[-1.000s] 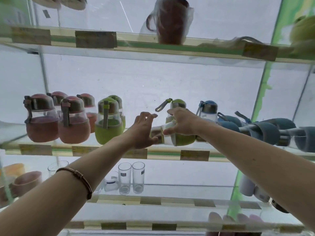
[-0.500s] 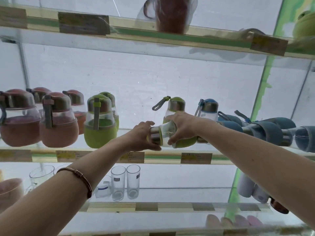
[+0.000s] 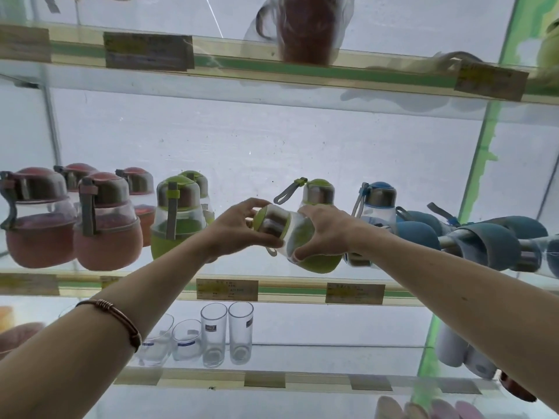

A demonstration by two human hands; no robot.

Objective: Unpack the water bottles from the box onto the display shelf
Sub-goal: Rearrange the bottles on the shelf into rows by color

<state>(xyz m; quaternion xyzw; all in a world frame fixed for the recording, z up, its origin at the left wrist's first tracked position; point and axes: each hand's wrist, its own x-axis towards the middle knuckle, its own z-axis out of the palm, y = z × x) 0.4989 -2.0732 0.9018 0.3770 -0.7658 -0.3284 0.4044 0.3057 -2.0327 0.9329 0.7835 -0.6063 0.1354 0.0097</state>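
We've got the green bottle [image 3: 298, 237] tilted, cap to the left, over the middle glass shelf [image 3: 169, 287]. Our left hand [image 3: 234, 229] curls fingers round the cap end; right hand [image 3: 328, 232] wraps the body w/ thumb under. 2 green bottles [image 3: 178, 219] stand upright just left.

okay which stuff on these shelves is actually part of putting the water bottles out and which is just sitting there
Part of the job: green bottle tilted in both hands, left hand at its cap, right hand round its body; middle shelf; bottles already set there, pink, green, blue.

Just there: drinking glasses below; brown mug above.
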